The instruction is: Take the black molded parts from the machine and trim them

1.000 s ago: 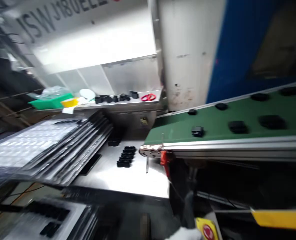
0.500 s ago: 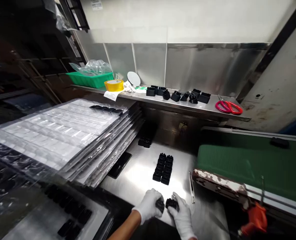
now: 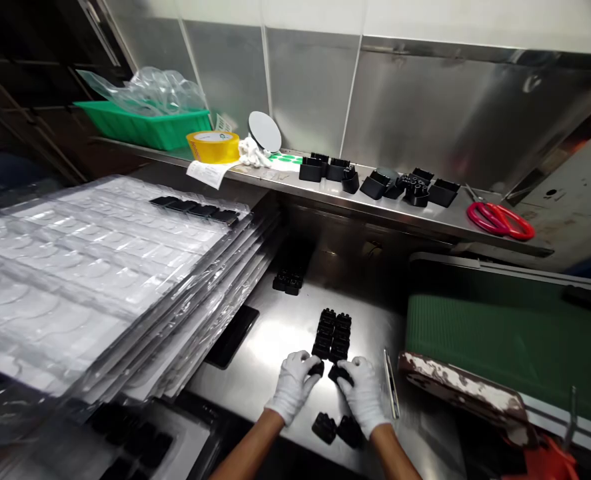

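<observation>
"Black moulded plastic parts [image 3: 332, 337] – where do they lie?"

"A double row is laid on a steel table [image 3: 270, 380], and two more parts [image 3: 324, 428] are set nearer the body."

"How are the hands held?"

"The white-gloved left hand [image 3: 292, 385] is curled nearly shut over a small black part [image 3: 316, 368], and the gloved right hand [image 3: 364, 393] over a second black part [image 3: 340, 375] – both close together, just in front of the row."

"How is this best done?"

"A light fingertip pinch seems wisest, so that neighbouring pieces are not knocked."

"What lies nearby?"

"A slim steel tool [image 3: 391, 383] is placed just right of the hands, stacked clear plastic trays [image 3: 100, 280] to the left, and a green conveyor belt [image 3: 500, 347] to the right."
</observation>
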Demonstrator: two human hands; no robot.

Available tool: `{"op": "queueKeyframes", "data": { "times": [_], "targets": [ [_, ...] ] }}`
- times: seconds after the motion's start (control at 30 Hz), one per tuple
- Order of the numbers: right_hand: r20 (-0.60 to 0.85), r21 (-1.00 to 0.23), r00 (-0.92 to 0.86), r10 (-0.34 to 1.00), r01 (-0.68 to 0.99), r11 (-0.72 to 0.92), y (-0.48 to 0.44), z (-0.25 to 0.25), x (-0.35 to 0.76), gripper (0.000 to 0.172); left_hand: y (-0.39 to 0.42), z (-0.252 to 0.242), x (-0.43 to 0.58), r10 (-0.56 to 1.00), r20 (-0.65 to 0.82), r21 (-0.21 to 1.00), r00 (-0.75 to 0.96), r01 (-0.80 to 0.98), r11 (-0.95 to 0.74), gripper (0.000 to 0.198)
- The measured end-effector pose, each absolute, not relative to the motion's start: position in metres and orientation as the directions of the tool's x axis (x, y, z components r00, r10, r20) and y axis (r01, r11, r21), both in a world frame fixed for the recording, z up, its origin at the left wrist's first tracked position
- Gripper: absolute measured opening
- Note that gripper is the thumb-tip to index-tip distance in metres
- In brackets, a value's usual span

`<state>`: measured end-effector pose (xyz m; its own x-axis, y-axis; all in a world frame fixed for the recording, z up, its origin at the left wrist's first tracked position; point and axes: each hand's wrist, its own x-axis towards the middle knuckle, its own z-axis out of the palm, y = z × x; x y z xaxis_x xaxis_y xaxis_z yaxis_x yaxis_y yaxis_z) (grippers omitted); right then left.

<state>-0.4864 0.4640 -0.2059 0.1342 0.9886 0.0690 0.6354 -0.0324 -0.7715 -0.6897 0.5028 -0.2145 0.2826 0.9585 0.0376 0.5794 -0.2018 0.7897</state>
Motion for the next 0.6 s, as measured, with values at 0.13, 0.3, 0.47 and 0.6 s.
{"op": "queueKeyframes", "data": {
  "times": [0.13,0.3,0.47,0.6],
  "targets": [
    [0.039,-0.827,0.188,0.981,0.558,-0.074,0.445,-0.212,-0.466,0.028,0.501,-0.217,-0.7,0.975,0.017,0.864,0.224,0.488,-0.127,0.025],
    [-0.073,-0.945,0.291,0.954,0.285,-0.159,0.425,-0.206,-0.452,0.028,0.507,-0.192,-0.708,0.99,-0.094,0.965,0.101,0.256,0.065,0.029],
    [-0.195,-0.971,0.352,0.915,-0.2,-0.13,0.368,-0.172,-0.443,0.034,0.5,-0.132,-0.698,0.964,-0.249,0.952,0.098,-0.158,0.262,0.046],
    [-0.326,-0.611,0.293,0.899,-0.791,0.036,0.281,-0.167,-0.434,0.049,0.463,-0.115,-0.636,0.823,-0.505,0.826,0.259,-0.13,0.548,0.069]
  ]
}}
